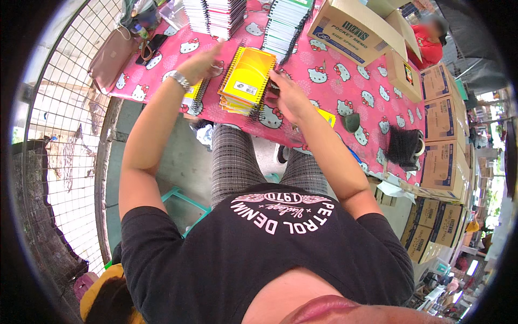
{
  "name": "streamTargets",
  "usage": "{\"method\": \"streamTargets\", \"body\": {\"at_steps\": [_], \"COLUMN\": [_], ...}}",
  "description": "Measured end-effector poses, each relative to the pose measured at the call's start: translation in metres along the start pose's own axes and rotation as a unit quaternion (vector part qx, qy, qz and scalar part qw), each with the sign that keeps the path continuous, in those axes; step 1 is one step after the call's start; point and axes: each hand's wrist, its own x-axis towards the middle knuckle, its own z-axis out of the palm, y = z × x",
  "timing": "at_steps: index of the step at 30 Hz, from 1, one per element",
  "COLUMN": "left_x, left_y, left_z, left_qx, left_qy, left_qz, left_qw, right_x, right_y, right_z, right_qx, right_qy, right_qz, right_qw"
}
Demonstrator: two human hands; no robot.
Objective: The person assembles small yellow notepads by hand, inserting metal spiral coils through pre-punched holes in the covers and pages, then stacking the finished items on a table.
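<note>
A worktop [359, 80] under pink cat-print cloth [326, 93] stands between wire mesh [70, 108] on my left and stacked cardboard boxes [442, 116] on my right. The yellow notebook stack [248, 77] lies between my left fingers [219, 46], spread just beside it, and my right fingers [280, 81], at its right edge; I cannot tell whether these grip it

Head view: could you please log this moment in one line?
right hand: beside yellow notebook stack; left hand: left of stack; tablecloth: pink
</note>
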Motion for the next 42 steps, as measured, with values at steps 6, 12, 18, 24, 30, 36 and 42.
{"method": "streamTargets", "body": {"at_steps": [6,12,18,24,30,36,42], "left_x": [-0.054,-0.065,-0.081,-0.052,-0.023,-0.005,0.005], "left_y": [0.037,0.047,0.071,0.03,-0.024,-0.07,-0.082], "left_z": [0.05,0.08,0.132,0.244,0.301,0.297,0.304], "left_qx": [0.086,0.045,-0.017,-0.119,-0.085,0.037,-0.001], "left_qy": [-0.094,-0.048,-0.102,-0.217,-0.234,-0.246,-0.253], "left_qz": [-0.021,0.005,0.064,0.203,0.363,0.379,0.396], "left_qw": [0.992,0.998,0.993,0.948,0.898,0.891,0.883], "right_x": [0.006,0.003,-0.017,-0.082,-0.08,-0.06,-0.059], "right_y": [-0.02,-0.027,-0.043,-0.058,-0.005,0.052,0.053], "right_z": [0.036,0.031,-0.028,-0.132,-0.205,-0.222,-0.225], "right_qx": [0.102,0.193,0.131,0.015,-0.102,-0.188,-0.213], "right_qy": [-0.091,-0.103,-0.046,-0.03,-0.027,0.028,0.0], "right_qz": [0.096,0.104,-0.091,-0.13,-0.232,-0.24,-0.252], "right_qw": [0.986,0.97,0.986,0.991,0.967,0.952,0.944]}}
